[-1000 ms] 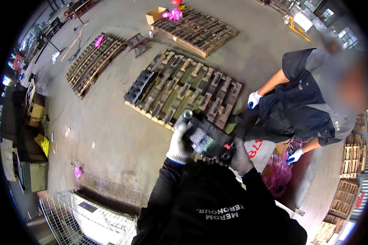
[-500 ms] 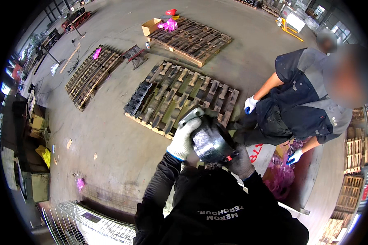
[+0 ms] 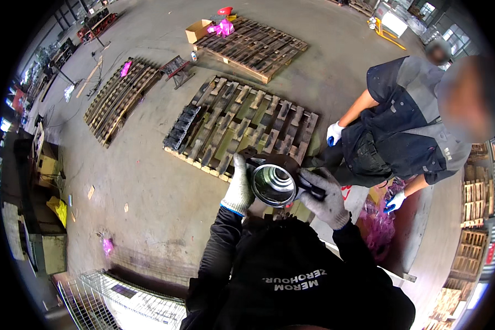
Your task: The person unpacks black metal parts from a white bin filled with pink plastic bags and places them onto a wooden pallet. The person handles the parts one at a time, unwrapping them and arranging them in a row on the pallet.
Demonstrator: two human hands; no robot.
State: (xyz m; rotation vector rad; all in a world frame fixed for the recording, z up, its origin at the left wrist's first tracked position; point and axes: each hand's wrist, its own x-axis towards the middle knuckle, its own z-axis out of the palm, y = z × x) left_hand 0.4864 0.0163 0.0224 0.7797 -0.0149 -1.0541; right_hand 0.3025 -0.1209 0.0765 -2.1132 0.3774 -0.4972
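Between my two gloved hands is a black cast metal housing [image 3: 275, 186], held up in front of my body. Its round open end faces me and shows a shiny, stepped bore. My left hand [image 3: 238, 188], in a whitish knit glove, grips the left side with the thumb up near the rim. On the opposite side my right hand [image 3: 324, 199], in a greyer glove, has its fingers closed round a dark projecting part of the housing. Beyond it lies a wooden pallet [image 3: 242, 122] with a row of black metal parts [image 3: 182, 127] along its left end.
A co-worker [image 3: 390, 121] in dark overalls and white-and-blue gloves stands close on the right, beside pink plastic wrap [image 3: 380, 223]. Farther off are another pallet [image 3: 253, 47] with a cardboard box [image 3: 198, 31], a slatted pallet [image 3: 121, 102] and a small metal stand [image 3: 176, 69]. A wire cage [image 3: 102, 300] stands at lower left.
The housing has been turned, so its open bore faces me instead of its smooth outer side. My right hand has shifted from its lower right to its right side. The co-worker has barely moved.
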